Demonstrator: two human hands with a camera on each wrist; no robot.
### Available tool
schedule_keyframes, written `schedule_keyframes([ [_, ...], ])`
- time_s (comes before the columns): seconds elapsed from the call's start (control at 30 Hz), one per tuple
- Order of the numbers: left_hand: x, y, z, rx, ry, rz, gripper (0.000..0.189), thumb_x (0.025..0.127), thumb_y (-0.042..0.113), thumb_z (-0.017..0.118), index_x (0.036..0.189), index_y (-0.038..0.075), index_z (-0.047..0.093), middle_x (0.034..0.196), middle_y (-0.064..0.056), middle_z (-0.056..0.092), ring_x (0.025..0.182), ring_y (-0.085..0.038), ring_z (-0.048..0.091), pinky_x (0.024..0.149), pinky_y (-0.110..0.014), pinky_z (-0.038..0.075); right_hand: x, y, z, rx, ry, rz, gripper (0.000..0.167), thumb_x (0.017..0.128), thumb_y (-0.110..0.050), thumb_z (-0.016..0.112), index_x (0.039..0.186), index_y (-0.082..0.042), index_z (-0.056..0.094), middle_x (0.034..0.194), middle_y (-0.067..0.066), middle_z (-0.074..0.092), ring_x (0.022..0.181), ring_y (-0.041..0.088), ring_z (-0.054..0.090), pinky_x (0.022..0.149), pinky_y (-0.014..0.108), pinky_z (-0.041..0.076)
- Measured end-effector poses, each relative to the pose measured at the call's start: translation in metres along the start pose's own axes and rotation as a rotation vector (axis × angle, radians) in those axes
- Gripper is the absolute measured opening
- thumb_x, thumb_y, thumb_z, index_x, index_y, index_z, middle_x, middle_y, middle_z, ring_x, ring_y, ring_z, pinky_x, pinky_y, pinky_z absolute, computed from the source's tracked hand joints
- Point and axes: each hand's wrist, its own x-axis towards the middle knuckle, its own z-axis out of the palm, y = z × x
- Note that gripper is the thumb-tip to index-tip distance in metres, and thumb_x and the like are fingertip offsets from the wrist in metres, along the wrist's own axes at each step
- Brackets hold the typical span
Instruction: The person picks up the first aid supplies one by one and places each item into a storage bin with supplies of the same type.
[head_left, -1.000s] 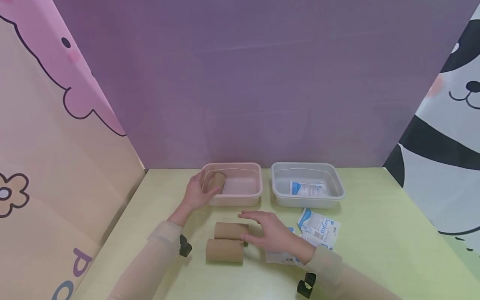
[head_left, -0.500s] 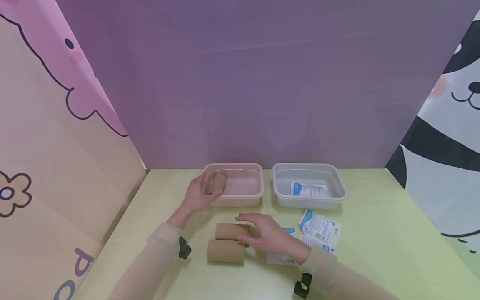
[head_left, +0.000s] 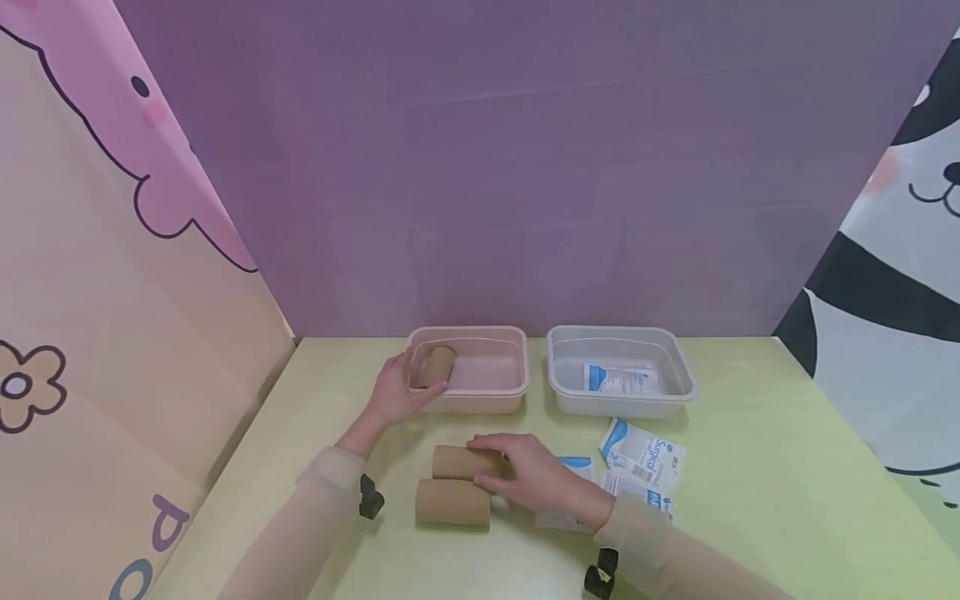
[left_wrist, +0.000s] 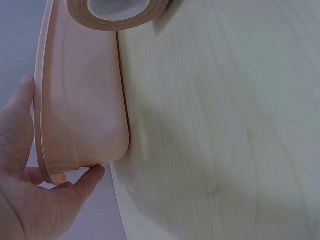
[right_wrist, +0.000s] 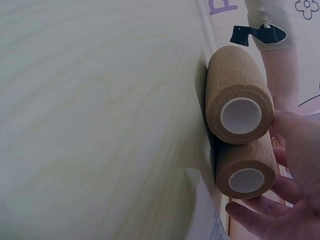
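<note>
My left hand (head_left: pixel 393 393) holds the left front corner of the pink plastic bin (head_left: pixel 472 403), thumb on the front rim and fingers along the left side. Inside that bin leans a tan bandage roll (head_left: pixel 437 365). Two more tan rolls lie side by side on the table, a near bandage roll (head_left: pixel 452 502) and a far bandage roll (head_left: pixel 457 462). My right hand (head_left: pixel 534 477) spans the far roll's right end. In the right wrist view, its extended fingers (right_wrist: pixel 250 215) pass beyond the far roll, and the thumb is right at the near one.
A white bin (head_left: pixel 618 405) at the back right contains a blue-and-white packet (head_left: pixel 618 379). Several similar packets labelled Surgical, such as this packet (head_left: pixel 643 454), lie before it, partly behind my right arm. A purple panel (head_left: pixel 525 167) closes off the back.
My right hand has shifted a little left and lowered over the far bandage roll. The left hand stays at the pink bin, and the rolls keep their places.
</note>
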Motion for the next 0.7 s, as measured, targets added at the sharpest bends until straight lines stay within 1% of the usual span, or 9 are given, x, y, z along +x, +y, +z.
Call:
schedule_keyframes([
  [0.17,0.0001,0.0007,0.0002,0.011,0.002,0.008,0.098,0.093,0.043,0.080,0.162,-0.008,0.033,0.160,-0.034,0.045,0.151,-0.051,0.041,0.123,-0.065,0.038,0.0009,-0.0010,0.0009,0.003,-0.008,0.028,0.040,0.101,-0.023,0.075,0.138,-0.008,0.070,0.138,0.009,0.074,0.127,0.027,0.071,0.108,0.045,0.058],
  [0.3,0.0001,0.0017,-0.0001,0.005,0.004,0.006,0.096,0.093,0.042,0.081,0.161,-0.008,0.035,0.158,-0.034,0.047,0.150,-0.051,0.042,0.122,-0.065,0.039,0.0015,-0.0012,0.0010,-0.003,-0.002,0.039,0.037,0.101,-0.017,0.075,0.136,-0.008,0.071,0.134,0.008,0.076,0.121,0.025,0.073,0.103,0.043,0.060],
  [0.43,0.0000,0.0028,-0.0007,0.007,0.005,0.006,0.096,0.093,0.041,0.082,0.160,-0.009,0.036,0.157,-0.035,0.047,0.149,-0.052,0.043,0.121,-0.065,0.039,0.0024,-0.0001,0.0010,0.000,-0.017,0.050,0.038,0.101,-0.015,0.074,0.137,-0.006,0.069,0.135,0.009,0.075,0.120,0.025,0.072,0.101,0.042,0.060],
  [0.57,-0.0003,0.0038,-0.0010,0.013,0.012,0.013,0.095,0.093,0.040,0.081,0.159,-0.011,0.036,0.153,-0.037,0.051,0.145,-0.052,0.048,0.119,-0.065,0.042,0.0031,0.0001,0.0005,0.005,-0.025,0.063,0.039,0.102,-0.015,0.072,0.139,-0.005,0.067,0.136,0.011,0.073,0.122,0.028,0.071,0.103,0.043,0.059],
  [0.7,-0.0011,0.0041,-0.0011,0.016,-0.001,0.000,0.098,0.094,0.041,0.080,0.161,-0.011,0.033,0.155,-0.037,0.050,0.145,-0.052,0.049,0.119,-0.064,0.043,0.0030,-0.0005,-0.0020,0.013,-0.012,0.102,0.040,0.103,-0.017,0.071,0.140,-0.005,0.066,0.138,0.011,0.072,0.123,0.029,0.070,0.105,0.047,0.057],
])
